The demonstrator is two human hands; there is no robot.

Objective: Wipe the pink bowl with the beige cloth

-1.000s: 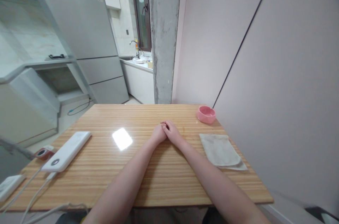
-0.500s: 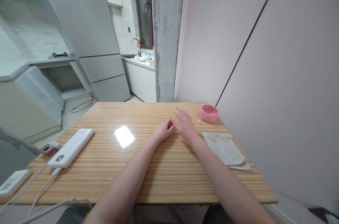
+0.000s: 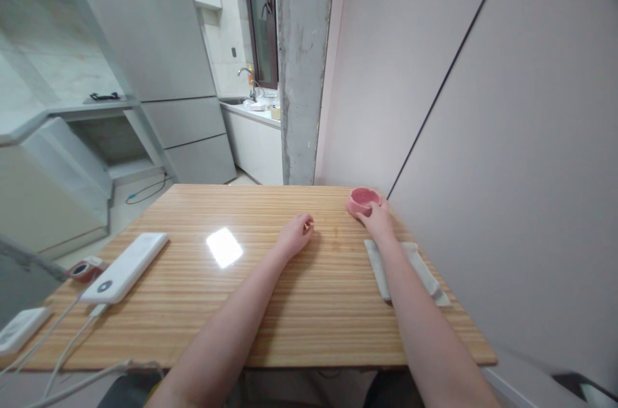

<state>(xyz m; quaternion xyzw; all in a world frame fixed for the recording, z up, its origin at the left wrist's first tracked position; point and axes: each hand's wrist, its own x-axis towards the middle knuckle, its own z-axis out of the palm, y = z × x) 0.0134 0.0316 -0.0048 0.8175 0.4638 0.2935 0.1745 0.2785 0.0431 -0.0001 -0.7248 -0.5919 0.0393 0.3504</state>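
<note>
My right hand is at the near right side of a pink bowl, its thumb on the outside and its fingers over the rim. The bowl stands upright at the far right corner of the wooden table. Around the table's middle rests my left hand, its fingers curled closed; whatever may be inside them is hidden. Under my right forearm lies a folded light-grey cloth, partly covered by the arm.
On the left of the table lie a white power bank with cables, a white power strip and a small reddish-brown object. A pale wall borders the right side. A fridge stands beyond.
My right hand has moved right from beside my left hand and taken hold of the pink bowl's rim. The bowl sits slightly further left. My left hand has stayed nearly in place.
</note>
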